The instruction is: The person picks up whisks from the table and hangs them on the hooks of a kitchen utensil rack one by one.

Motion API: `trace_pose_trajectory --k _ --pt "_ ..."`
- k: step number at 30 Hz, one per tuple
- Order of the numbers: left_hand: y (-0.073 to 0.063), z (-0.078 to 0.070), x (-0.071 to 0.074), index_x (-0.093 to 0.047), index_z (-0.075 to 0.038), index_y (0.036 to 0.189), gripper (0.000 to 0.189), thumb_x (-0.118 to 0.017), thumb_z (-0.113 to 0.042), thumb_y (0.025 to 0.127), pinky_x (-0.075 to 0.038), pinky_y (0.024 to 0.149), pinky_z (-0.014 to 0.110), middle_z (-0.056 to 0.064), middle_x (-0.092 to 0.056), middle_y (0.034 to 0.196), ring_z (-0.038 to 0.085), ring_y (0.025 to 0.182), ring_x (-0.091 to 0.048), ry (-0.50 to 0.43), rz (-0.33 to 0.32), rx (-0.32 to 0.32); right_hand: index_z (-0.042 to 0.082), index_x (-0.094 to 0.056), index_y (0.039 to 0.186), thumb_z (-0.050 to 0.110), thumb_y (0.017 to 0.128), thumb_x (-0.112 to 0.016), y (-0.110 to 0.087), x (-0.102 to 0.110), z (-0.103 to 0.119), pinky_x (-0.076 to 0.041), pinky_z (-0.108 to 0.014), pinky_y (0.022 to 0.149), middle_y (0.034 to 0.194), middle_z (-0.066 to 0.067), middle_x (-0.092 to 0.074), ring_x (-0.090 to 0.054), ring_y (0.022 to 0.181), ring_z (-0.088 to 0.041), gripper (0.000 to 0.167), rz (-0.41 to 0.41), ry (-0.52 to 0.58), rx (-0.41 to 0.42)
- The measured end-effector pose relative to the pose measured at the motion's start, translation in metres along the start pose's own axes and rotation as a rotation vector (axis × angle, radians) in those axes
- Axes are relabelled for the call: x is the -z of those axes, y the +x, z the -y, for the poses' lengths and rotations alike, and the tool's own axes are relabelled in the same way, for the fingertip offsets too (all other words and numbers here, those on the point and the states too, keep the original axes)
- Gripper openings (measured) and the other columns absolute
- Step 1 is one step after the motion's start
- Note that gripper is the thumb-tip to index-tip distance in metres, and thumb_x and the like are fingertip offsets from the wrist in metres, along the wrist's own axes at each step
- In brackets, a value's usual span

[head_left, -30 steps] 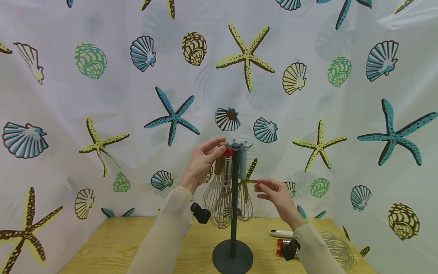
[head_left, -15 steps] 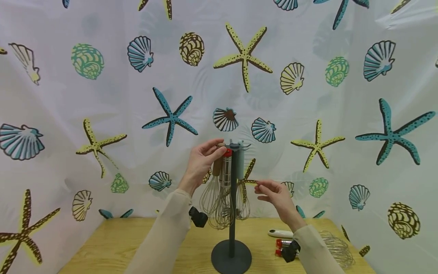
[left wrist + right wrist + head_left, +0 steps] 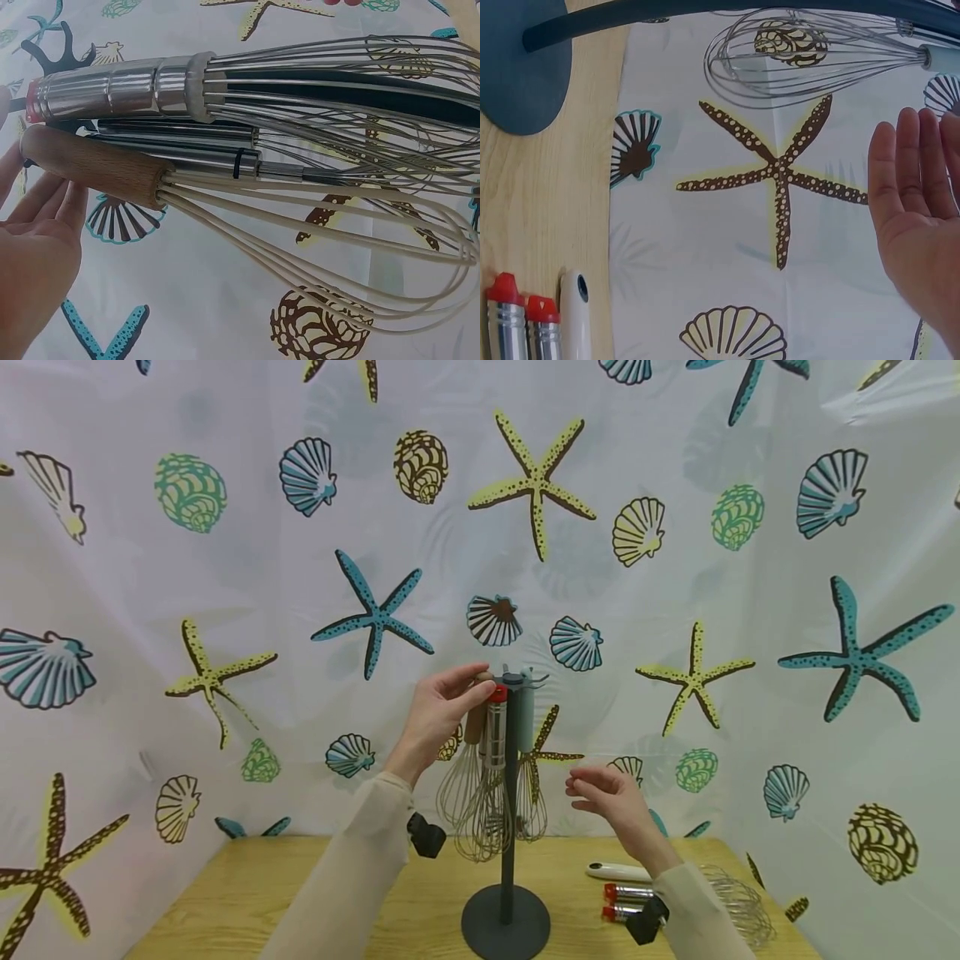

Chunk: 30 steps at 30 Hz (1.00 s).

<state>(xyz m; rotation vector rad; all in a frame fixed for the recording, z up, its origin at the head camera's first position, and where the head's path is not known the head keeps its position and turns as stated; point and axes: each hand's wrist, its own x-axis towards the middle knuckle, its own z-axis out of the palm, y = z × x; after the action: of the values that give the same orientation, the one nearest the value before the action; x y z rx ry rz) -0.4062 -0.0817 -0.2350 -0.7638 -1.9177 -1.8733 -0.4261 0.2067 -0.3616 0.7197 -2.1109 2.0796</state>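
A dark rotating-style stand (image 3: 507,920) holds several whisks hanging from hooks at its top. My left hand (image 3: 435,720) is at the hooks, with its fingers behind the top of a wooden-handled whisk (image 3: 97,166) and its thumb by the red end of a steel-handled whisk (image 3: 124,86). Two more steel handles (image 3: 202,157) hang behind these. On the stand's right side hangs a whisk with a pale blue handle (image 3: 525,718). My right hand (image 3: 611,797) hovers to the right of that whisk, fingers loosely bent and holding nothing.
On the wooden table (image 3: 262,893), at the right, lie two red-ended steel whisks (image 3: 506,315) and a white-handled one (image 3: 615,872). Their wire loops (image 3: 738,906) reach past my right sleeve. A shell-and-starfish curtain (image 3: 300,568) closes off the back and sides.
My right hand has drawn slightly down and to the right, away from the pale blue-handled whisk. My left hand has stayed at the hooks.
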Motion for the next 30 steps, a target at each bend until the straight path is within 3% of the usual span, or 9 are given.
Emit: trace_pose_trajectory --k 7,13,19,25,30 --pt "0.001 -0.001 0.001 -0.063 -0.012 0.132 0.041 -0.07 -0.022 0.092 -0.043 0.109 0.039 0.009 -0.064 0.132 0.016 0.127 -0.056 0.026 0.009 0.01 -0.003 -0.061 0.125 0.017 0.095 -0.066 -0.009 0.014 -0.01 -0.057 -0.031 0.088 0.107 0.002 -0.071 -0.069 0.106 -0.021 0.036 -0.005 -0.031 -0.043" --pt "0.002 0.0 0.002 -0.063 -0.012 0.132 0.042 -0.07 -0.023 0.092 -0.047 0.104 0.033 0.009 -0.068 0.126 0.013 0.119 -0.062 0.019 0.007 0.013 -0.004 -0.057 0.129 0.018 0.094 -0.067 -0.018 0.026 -0.016 -0.056 -0.032 0.091 0.113 -0.002 -0.07 -0.068 0.104 -0.014 0.043 -0.024 -0.026 -0.111" --pt "0.001 0.0 0.002 -0.064 -0.013 0.131 0.041 -0.071 -0.023 0.091 -0.047 0.104 0.033 0.008 -0.068 0.125 0.013 0.119 -0.062 -0.002 0.001 0.026 -0.004 -0.056 0.133 0.018 0.094 -0.067 -0.028 0.04 -0.026 -0.055 -0.031 0.093 0.115 -0.001 -0.07 -0.067 0.109 -0.018 0.046 -0.011 -0.082 -0.133" --pt "0.002 0.002 0.002 -0.064 -0.011 0.13 0.042 -0.072 -0.023 0.091 -0.044 0.108 0.037 0.01 -0.067 0.127 0.015 0.124 -0.059 -0.018 -0.009 0.012 -0.003 -0.056 0.133 0.017 0.094 -0.066 -0.037 0.057 -0.038 -0.052 -0.034 0.097 0.117 0.001 -0.07 -0.066 0.108 -0.014 0.045 0.055 -0.101 -0.162" --pt "0.0 0.002 0.002 -0.065 -0.012 0.129 0.04 -0.072 -0.021 0.091 -0.045 0.107 0.036 0.01 -0.067 0.126 0.015 0.123 -0.06 -0.018 -0.018 0.013 -0.004 -0.055 0.134 0.022 0.096 -0.065 -0.047 0.068 -0.045 -0.05 -0.041 0.101 0.125 -0.007 -0.067 -0.064 0.112 -0.014 0.047 0.151 -0.151 -0.215"
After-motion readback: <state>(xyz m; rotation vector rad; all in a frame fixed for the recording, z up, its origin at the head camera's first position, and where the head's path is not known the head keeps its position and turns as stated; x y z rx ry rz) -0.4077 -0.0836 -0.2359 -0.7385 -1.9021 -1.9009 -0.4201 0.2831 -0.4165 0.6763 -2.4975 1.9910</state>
